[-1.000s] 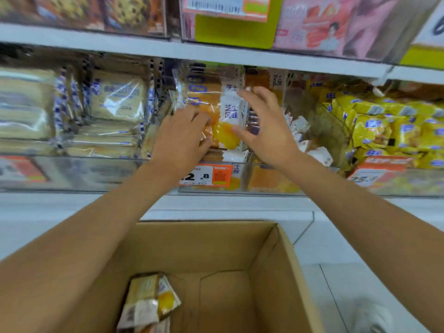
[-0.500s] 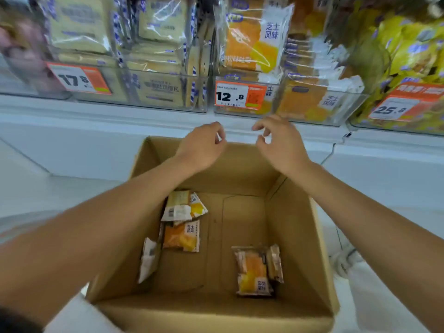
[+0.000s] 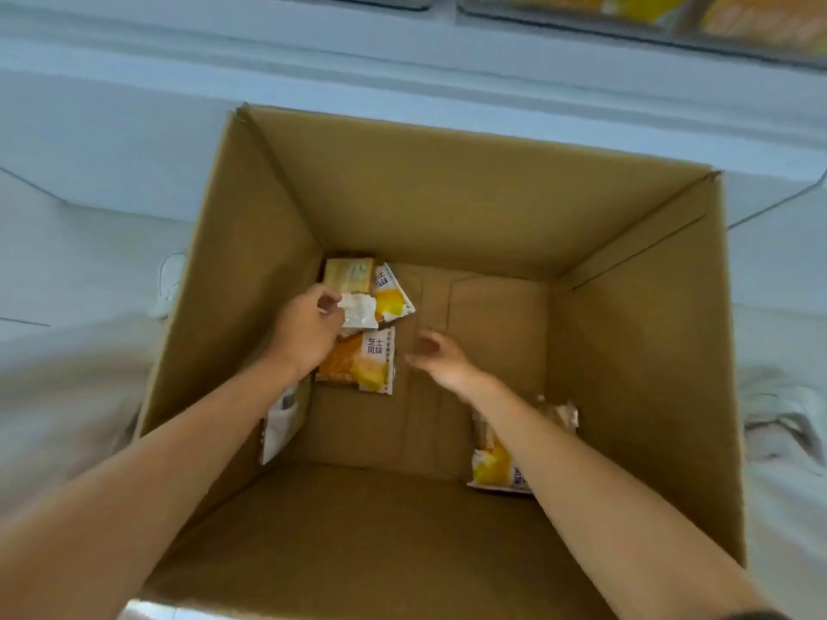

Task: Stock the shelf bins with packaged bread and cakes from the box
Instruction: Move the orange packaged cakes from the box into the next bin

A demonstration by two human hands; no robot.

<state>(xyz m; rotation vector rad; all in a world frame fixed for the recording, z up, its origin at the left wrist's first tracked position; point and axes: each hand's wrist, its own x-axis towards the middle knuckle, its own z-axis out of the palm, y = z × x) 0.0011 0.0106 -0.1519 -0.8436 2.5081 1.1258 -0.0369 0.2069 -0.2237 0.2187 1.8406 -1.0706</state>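
I look down into an open cardboard box (image 3: pixel 635 333). On its floor at the back left lies a cake packet (image 3: pixel 358 286), and my left hand (image 3: pixel 306 326) pinches its white crimped end. Just below it lies a second orange cake packet (image 3: pixel 358 366), partly under my left hand. My right hand (image 3: pixel 441 358) hovers over the box floor beside that packet, fingers loosely curled, holding nothing. A third packet (image 3: pixel 492 463) lies near the right wall, partly hidden by my right forearm. A pale packet (image 3: pixel 279 425) leans against the left wall.
The clear shelf bins (image 3: pixel 671 15) with orange packets show only at the top edge. The white shelf base (image 3: pixel 402 60) runs behind the box. A white shoe (image 3: pixel 168 284) shows at the left of the box, on the pale floor.
My head tipped down from the shelf into the box. Both hands dropped from the box's far rim to its floor, and my left hand took hold of a packet's end.
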